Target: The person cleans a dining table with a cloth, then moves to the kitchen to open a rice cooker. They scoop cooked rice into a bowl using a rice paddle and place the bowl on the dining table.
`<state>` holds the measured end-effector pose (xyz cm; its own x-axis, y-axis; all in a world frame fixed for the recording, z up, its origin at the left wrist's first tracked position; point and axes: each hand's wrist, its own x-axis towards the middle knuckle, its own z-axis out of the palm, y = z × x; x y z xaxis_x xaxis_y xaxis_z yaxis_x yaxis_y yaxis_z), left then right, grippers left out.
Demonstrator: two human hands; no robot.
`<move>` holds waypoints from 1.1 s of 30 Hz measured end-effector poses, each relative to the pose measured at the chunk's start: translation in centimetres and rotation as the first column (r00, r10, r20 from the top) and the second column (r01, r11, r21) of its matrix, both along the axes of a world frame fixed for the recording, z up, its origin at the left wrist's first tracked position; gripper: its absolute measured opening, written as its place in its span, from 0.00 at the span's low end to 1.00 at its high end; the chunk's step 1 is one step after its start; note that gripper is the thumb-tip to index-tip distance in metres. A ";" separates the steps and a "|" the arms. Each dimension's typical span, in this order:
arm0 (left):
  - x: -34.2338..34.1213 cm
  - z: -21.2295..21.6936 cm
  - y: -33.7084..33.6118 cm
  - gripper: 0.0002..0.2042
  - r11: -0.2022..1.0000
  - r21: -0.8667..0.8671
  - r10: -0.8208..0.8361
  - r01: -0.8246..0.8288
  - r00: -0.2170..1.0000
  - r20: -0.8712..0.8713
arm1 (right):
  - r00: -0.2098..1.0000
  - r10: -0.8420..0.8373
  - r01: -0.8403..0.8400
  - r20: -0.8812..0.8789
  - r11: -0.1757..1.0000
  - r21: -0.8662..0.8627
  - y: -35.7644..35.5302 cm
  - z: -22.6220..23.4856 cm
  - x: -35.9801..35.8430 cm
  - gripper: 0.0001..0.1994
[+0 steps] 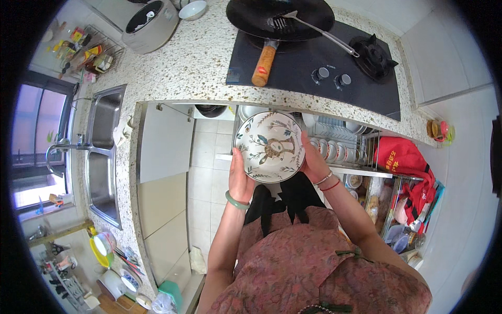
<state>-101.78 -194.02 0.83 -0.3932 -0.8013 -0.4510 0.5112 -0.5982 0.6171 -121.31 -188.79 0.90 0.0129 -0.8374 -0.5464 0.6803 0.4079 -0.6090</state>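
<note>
White, the patterned plate (269,146) is sitting between our left hand (241,176) and right hand (315,163); we are gripping opposite edges, probably for balance. Beside our right, dishes (332,150) are standing racked, seemingly saving space

A gas stove (298,65), wok (248,15) and sink (102,180) mark a kitchen.

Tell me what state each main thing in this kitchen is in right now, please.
Left hand: gripping the dish's left edge
Right hand: gripping its right edge
Patterned dish: held up, inside face toward the camera
Dish drawer: pulled open, holding dishes
Wok: on the stove
Slotted spatula: resting in the wok, handle over the rim
Right burner: no flame visible
Faucet: no running water visible
</note>
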 end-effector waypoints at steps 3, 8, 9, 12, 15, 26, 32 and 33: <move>1.2 1.2 -0.2 0.26 0.999 -0.014 0.048 -0.049 0.998 -0.042 | 0.999 -0.021 0.021 -0.046 1.000 -0.004 -1.1 -0.1 1.4 0.30; 2.9 1.4 -1.1 0.27 0.996 -0.037 0.082 -0.084 0.995 -0.047 | 0.991 0.020 -0.028 -0.136 0.998 -0.055 -2.6 0.8 3.2 0.32; 3.2 1.6 -1.3 0.27 0.995 -0.043 0.087 -0.089 0.995 -0.048 | 0.989 0.029 -0.038 -0.142 0.998 -0.058 -2.9 1.1 3.4 0.32; 4.2 1.6 -1.8 0.27 0.987 -0.014 0.158 -0.158 0.987 -0.036 | 0.989 0.095 -0.100 -0.111 0.994 -0.044 -4.5 2.0 4.1 0.30; 5.6 2.4 -2.7 0.28 0.969 -0.028 0.244 -0.245 0.969 -0.040 | 0.974 0.186 -0.191 -0.132 0.981 -0.020 -6.8 3.6 5.4 0.31; 12.9 6.0 -10.4 0.34 0.892 -0.098 0.452 -0.442 0.879 0.152 | 0.908 0.205 -0.247 -0.365 0.967 -0.071 -18.5 5.2 14.5 0.31; 19.2 6.6 -18.2 0.32 0.924 -0.204 0.364 -0.324 0.908 0.208 | 0.932 0.116 -0.176 -0.343 0.973 -0.149 -25.3 5.6 20.1 0.30; 20.0 7.3 -19.3 0.32 0.930 -0.211 0.342 -0.299 0.916 0.208 | 0.937 0.087 -0.150 -0.338 0.975 -0.165 -26.4 6.3 21.0 0.31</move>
<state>-81.74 -213.36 8.11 -0.0007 -0.9392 -0.3433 0.4836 -0.3008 0.8220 -100.30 -215.21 7.25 -0.0348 -0.9272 -0.3729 0.3842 0.3320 -0.8615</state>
